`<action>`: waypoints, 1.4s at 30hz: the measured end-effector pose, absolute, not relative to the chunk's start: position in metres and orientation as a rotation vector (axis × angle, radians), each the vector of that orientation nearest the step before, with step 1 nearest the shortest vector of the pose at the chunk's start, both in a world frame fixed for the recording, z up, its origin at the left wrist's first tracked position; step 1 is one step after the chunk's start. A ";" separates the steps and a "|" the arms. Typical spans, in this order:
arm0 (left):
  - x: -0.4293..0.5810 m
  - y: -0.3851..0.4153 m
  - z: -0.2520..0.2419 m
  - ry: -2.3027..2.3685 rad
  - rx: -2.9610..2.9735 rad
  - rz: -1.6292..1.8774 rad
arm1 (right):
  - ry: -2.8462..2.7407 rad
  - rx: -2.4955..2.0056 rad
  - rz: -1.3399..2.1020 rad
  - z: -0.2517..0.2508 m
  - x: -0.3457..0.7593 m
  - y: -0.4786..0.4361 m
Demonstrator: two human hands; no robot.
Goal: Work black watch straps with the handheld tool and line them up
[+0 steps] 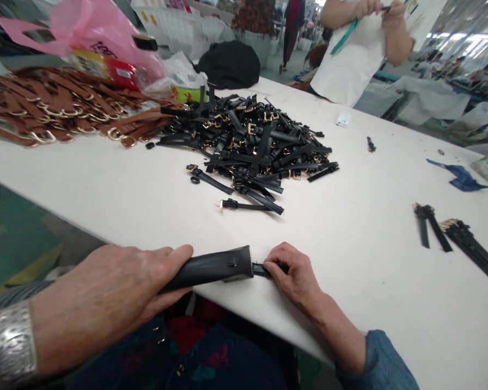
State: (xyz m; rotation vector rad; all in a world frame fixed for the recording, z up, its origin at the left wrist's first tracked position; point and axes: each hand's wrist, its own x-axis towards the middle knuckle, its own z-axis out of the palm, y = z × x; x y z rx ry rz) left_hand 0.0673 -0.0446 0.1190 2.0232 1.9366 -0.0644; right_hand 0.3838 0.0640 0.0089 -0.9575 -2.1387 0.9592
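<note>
My left hand [126, 281], with a silver cuff bracelet at the wrist, is wrapped round a long black tool that looks like a stapler [211, 267]. Its square front end points right, over the table's near edge. Pinched in the fingers of my right hand [295, 271] is a short black strap [261, 270], whose visible end meets the stapler's front end. The rest of that strap is hidden by my fingers. Beyond my hands lies a heap of black buckle straps [260, 141] with gold buckles. One loose buckle strap [248, 206] lies at its near side.
Brown belts [52, 105] are piled at the back left, near a pink plastic bag [93, 27] and a red-labelled bottle [122, 73]. Several black straps [472, 244] and a blue scrap [463, 177] lie at the right. A person in white [353, 59] stands across the white table [350, 227].
</note>
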 end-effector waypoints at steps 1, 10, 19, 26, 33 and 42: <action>0.073 -0.040 0.123 1.915 2.074 -0.166 | -2.134 -0.966 0.952 0.008 0.383 0.065; 0.136 0.013 0.160 1.768 2.124 -0.643 | -2.048 -0.954 0.914 0.012 0.383 0.067; 0.097 0.001 0.138 1.836 2.115 -0.455 | -2.072 -0.883 1.011 0.018 0.389 0.063; 0.098 -0.019 0.147 1.869 2.210 -0.482 | -2.200 -0.838 1.106 0.024 0.392 0.063; 0.134 0.010 0.153 1.785 2.181 -0.647 | -2.181 -0.858 1.124 0.019 0.397 0.067; 0.068 -0.004 0.129 2.032 2.017 -0.484 | -2.193 -0.965 1.113 0.019 0.398 0.067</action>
